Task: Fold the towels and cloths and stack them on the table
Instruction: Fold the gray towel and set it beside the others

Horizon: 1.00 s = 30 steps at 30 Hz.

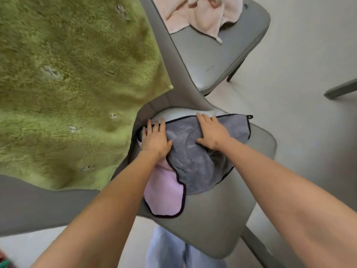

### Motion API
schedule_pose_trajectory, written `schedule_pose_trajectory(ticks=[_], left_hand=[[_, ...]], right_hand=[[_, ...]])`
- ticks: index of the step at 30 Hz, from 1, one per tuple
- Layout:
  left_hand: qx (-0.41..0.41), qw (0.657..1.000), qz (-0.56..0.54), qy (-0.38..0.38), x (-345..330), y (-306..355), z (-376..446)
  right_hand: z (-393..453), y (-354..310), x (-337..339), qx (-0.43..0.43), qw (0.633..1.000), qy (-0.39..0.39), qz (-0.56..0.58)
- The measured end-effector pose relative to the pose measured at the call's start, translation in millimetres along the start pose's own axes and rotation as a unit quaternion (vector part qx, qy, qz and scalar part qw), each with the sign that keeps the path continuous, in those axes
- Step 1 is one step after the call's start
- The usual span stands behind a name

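A grey cloth with black trim and a pink underside (193, 163) lies rumpled on the seat of a grey chair (212, 219) in the lower middle. My left hand (154, 138) presses flat on the cloth's left top edge. My right hand (210, 130) lies flat with spread fingers on its upper middle. A large green towel (67, 84) is spread over the grey table (29, 206) at the left. A pale pink towel (202, 12) lies crumpled on a second grey chair (212, 64) at the top.
A white object (177, 113) shows under the cloth's top edge. Light floor lies to the right, with a dark furniture leg (340, 91) at the right edge. My legs in pale trousers (170, 248) stand below the chair.
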<state>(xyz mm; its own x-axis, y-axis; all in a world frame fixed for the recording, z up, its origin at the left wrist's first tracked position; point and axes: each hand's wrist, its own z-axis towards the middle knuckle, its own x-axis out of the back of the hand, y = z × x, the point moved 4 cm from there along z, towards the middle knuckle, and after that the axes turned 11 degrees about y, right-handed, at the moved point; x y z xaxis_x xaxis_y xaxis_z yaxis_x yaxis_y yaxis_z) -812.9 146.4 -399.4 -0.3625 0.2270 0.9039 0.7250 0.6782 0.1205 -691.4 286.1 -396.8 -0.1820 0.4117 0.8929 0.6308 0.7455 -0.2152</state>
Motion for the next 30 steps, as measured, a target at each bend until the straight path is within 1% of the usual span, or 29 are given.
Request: schedule_pose_trajectory(ticks=[2,4,5,7,11,12,14,16,18,20,23,24,25,27,30], left_hand=[[0.004,1.0,0.013,-0.002,-12.3,-1.0,1.7],[-0.024,0.999,0.047,0.002,-17.7,7.2,-5.3],[-0.049,0.997,0.063,-0.011,-19.8,14.0,-12.0],[-0.087,0.993,0.059,-0.05,-22.8,25.2,-28.6],[-0.114,0.987,0.009,-0.116,-5.7,35.9,-63.1],[-0.122,0.985,-0.005,-0.122,4.2,38.8,-68.9],[-0.135,0.983,-0.047,-0.117,36.8,50.1,-81.1],[-0.144,0.981,-0.096,-0.087,80.4,69.7,-95.2],[-0.155,0.975,-0.155,-0.047,128.8,95.9,-113.3],[-0.164,0.96,-0.225,-0.008,178.1,124.1,-135.1],[-0.194,0.939,-0.284,0.025,236.6,164.8,-166.5],[-0.211,0.932,-0.292,0.028,252.5,178.6,-176.8],[-0.235,0.924,-0.299,0.026,266.9,193.5,-188.9],[-0.296,0.907,-0.3,0.012,289.7,227.3,-216.8],[-0.398,0.867,-0.299,-0.033,317.9,281.3,-269.4]], right_hand=[[-7.5,0.4,-15.9,0.013,1.0,0.006,-0.012],[-22.6,5.0,-28.9,0.02,1.0,0.008,-0.001],[-32.7,8.8,-33.9,0.021,1.0,-0.002,0.001],[-55.2,16.8,-39.3,0.008,1.0,-0.021,0.017],[-102.2,23.1,-25.2,-0.039,0.997,-0.035,0.052],[-111.1,24.1,-15.6,-0.058,0.995,-0.03,0.078],[-129.4,28.5,19.6,-0.105,0.984,0.004,0.146],[-148.2,33.6,62.7,-0.155,0.969,0.05,0.185],[-170.8,36.1,111.6,-0.183,0.956,0.095,0.209],[-197.3,34.7,161.6,-0.183,0.931,0.126,0.29],[-249.6,25.2,233.7,-0.112,0.905,0.149,0.383],[-270.4,25.1,252.4,-0.109,0.891,0.165,0.409],[-293.0,27.1,267.2,-0.124,0.873,0.189,0.433],[-344.4,34.7,287.5,-0.17,0.822,0.256,0.48],[-422.1,48.3,297.6,-0.248,0.717,0.352,0.549]])
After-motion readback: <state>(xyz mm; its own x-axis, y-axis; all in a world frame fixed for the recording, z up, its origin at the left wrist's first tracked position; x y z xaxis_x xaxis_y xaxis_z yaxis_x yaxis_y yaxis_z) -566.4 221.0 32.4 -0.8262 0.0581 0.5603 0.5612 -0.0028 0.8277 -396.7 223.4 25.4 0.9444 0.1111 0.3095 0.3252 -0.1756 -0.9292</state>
